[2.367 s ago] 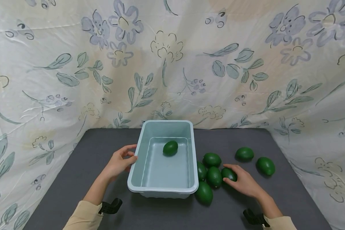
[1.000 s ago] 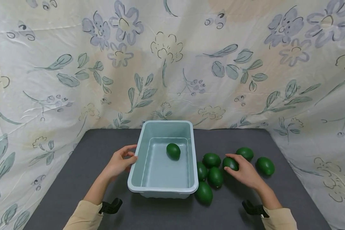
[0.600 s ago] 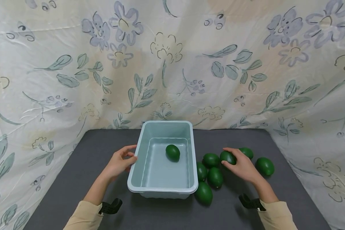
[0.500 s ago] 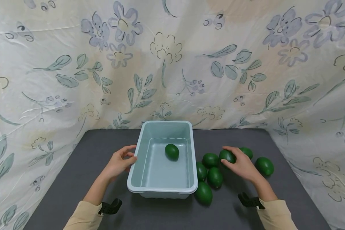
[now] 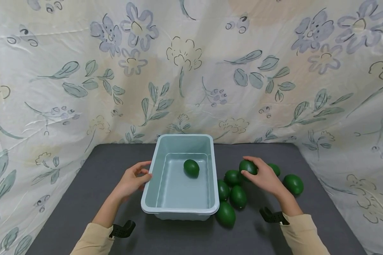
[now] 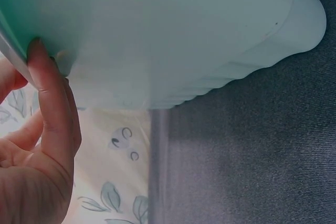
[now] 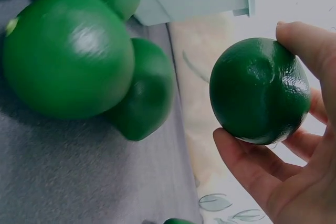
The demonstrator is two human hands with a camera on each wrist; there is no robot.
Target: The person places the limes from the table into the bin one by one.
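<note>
A floral cloth backdrop [image 5: 191, 71] stands behind and beside a dark grey bench [image 5: 83, 184]. A pale blue tub [image 5: 153, 202] sits at the bench centre, with one green fruit in the tub [image 5: 191, 168] on its floor.

Hidden or cut off: the right hand covers most of the fruit at 3 o'clock of the tub, beyond the wrist [image 5: 275, 168]. The fruit nearest the tub wall [image 5: 222, 190] is partly hidden by the tub rim. In the left wrist view only the tub's outer wall [image 6: 184, 35] and one fingertip show; the rest of that hand is cut off.

Grip state: the right hand [image 5: 264, 177] is curled around a held fruit [image 5: 248, 166], thumb and fingers clamped on it, lifted clear of the bench above the loose fruits [image 5: 238, 196], at 3 o'clock of the tub. The left hand [image 5: 132, 179] rests at the tub's 9 o'clock wall, fingers loosely bent, fingertips touching the wall under the rim.
</note>
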